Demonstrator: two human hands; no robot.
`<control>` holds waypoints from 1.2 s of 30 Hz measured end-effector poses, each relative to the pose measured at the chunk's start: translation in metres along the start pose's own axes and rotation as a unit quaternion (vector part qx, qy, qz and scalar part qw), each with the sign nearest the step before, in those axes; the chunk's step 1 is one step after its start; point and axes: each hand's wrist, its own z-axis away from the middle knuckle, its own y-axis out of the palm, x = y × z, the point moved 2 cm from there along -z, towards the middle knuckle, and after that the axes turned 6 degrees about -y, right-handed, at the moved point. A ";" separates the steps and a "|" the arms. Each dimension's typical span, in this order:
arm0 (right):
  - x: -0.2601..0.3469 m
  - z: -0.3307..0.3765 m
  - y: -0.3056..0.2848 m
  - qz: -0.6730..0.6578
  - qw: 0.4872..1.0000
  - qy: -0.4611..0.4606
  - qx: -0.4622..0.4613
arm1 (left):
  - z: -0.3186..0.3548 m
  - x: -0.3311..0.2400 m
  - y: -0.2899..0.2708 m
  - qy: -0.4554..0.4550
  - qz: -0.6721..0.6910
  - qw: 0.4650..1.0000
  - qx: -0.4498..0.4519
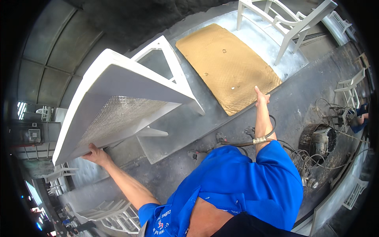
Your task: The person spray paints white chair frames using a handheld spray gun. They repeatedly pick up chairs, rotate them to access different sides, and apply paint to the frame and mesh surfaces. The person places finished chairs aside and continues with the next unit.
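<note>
My left hand (98, 155) grips the lower edge of a white chair (134, 85) with a woven mesh panel. The chair is tilted, its legs pointing toward the grey table (173, 134). Its far side hides part of the table. On the table lies a brown quilted pad (229, 67) with a few worn spots. My right hand (261, 96) reaches to the pad's near edge, its thumb and fingers apart. Whether it presses on the pad I cannot tell. A dark hose (272, 128) with a metal-coloured clamp (259, 140) crosses my right forearm.
Another white chair (286, 27) stands at the table's far right end. A blackened round drum (318, 140) and tangled hoses (302, 166) occupy the floor to my right. More white chairs (114, 215) stand at lower left. Another person (359, 120) is at the right rim.
</note>
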 end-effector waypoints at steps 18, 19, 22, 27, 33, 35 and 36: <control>0.009 0.094 -0.027 0.057 0.928 -0.360 0.079 | 0.359 -0.178 0.149 -0.010 0.171 0.299 0.939; 0.000 0.102 -0.033 0.104 0.914 -0.380 0.099 | 0.355 -0.182 0.140 -0.017 0.199 0.310 0.929; -0.065 0.129 -0.030 0.462 0.749 -0.420 0.224 | 0.341 -0.184 0.101 -0.035 0.291 0.345 0.892; -0.242 0.187 -0.052 0.705 0.533 -0.272 0.382 | 0.316 -0.168 0.051 -0.037 0.339 0.442 0.830; -0.288 0.220 -0.115 0.567 0.724 -0.135 0.370 | 0.303 -0.141 0.004 -0.146 0.256 0.401 0.868; -0.291 0.232 -0.123 0.515 0.771 -0.122 0.355 | 0.301 -0.139 -0.003 -0.137 0.277 0.378 0.873; -0.290 0.235 -0.126 0.490 0.791 -0.120 0.347 | 0.300 -0.142 -0.006 -0.102 0.315 0.381 0.863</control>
